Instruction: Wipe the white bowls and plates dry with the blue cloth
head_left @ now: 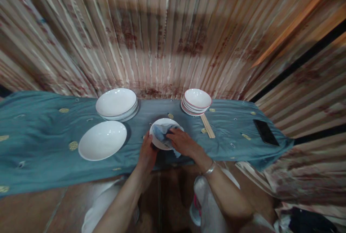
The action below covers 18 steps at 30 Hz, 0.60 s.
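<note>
We are, it seems, at the step of wiping: our right hand holds the blue cloth gathered inside the white bowl, at the centre of the frame. Our left hand grips the bowl's left rim, so the bowl lies between both hands. The next move, we judge, calls for steady holding and gentle pressure.

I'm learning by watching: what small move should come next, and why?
Perhaps slide the crumpled blue cloth across the round white glossy bowl: the right hand holds the cloth inside, the left hand holds the rim, and part of the inside shows uncovered.
</note>
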Motion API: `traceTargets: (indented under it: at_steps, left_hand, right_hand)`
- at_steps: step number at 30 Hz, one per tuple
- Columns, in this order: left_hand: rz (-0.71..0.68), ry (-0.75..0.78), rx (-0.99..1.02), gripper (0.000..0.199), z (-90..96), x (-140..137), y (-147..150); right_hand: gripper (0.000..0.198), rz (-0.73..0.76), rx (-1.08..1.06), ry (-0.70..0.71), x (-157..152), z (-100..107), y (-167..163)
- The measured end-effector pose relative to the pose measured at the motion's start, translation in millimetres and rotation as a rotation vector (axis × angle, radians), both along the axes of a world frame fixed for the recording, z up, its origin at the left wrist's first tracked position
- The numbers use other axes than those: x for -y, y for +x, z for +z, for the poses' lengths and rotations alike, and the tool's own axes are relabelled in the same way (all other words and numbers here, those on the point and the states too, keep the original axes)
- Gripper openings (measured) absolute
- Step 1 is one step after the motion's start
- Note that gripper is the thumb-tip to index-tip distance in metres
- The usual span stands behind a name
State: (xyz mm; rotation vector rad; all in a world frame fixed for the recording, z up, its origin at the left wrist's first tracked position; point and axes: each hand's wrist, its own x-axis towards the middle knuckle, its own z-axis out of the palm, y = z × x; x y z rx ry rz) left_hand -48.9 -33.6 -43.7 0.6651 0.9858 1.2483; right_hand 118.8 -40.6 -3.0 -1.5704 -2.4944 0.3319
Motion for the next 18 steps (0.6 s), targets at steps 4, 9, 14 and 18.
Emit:
traceTargets:
  at_steps: [4,9,14,18]
  left_hand:
    - [-0.047,-0.030,0.025,0.047,3.3,2.6,1.3]
    - [-0.082,-0.128,0.127,0.044,10.7,2.0,-1.4]
    - [-0.037,-0.158,0.118,0.041,12.9,1.6,-2.0]
    - [-0.035,-0.184,0.144,0.035,16.2,2.5,0.7]
  right_hand:
    - [0.032,-0.027,-0.074,0.027,-5.4,2.2,3.8]
    - [0.038,-0.306,-0.155,0.083,1.2,6.2,31.6]
    - [0.051,-0.441,-0.332,-0.332,13.9,8.5,53.9]
    - [0.049,-0.440,-0.827,-0.467,10.6,6.5,49.6]
